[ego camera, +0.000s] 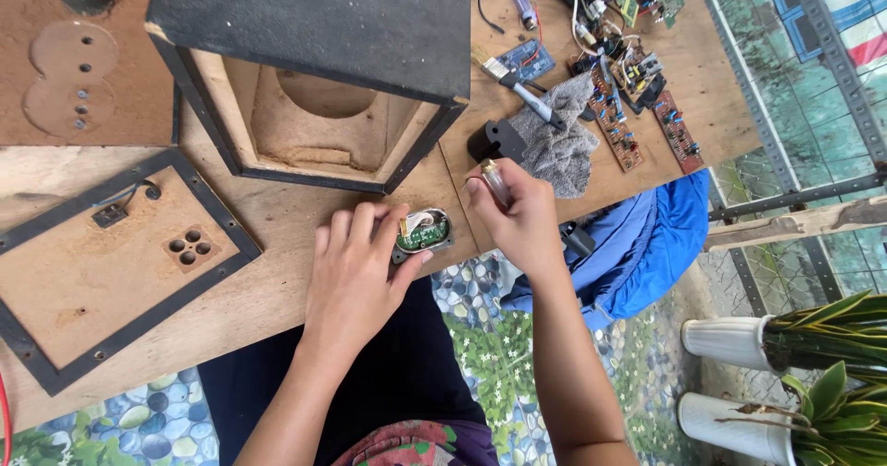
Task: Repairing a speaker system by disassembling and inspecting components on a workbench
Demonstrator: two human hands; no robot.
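At the table's left, a framed back panel (pixel 111 263) lies flat, with an open black speaker cabinet (pixel 314 69) behind it. The small round green circuit module (pixel 421 231) is pinned near the table edge (pixel 277 300) by the left hand (pixel 356 267), fingers curled over it. A slim metal-tipped tool (pixel 495 181) is gripped closed in the right hand (pixel 517 217). Steady downward pressure is judged advisable; the module sits close to the edge. Limited room remains rightward, with a grey cloth (pixel 559 143) and circuit boards (pixel 637 106) nearby.

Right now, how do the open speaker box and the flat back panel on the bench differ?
The speaker box stands as a deep, hollow shell with one large round hole inside; the back panel lies flat, with a cluster of four small holes. The box's outside is black, while the panel shows bare brown board. Both have black edging and rest on the wooden bench.
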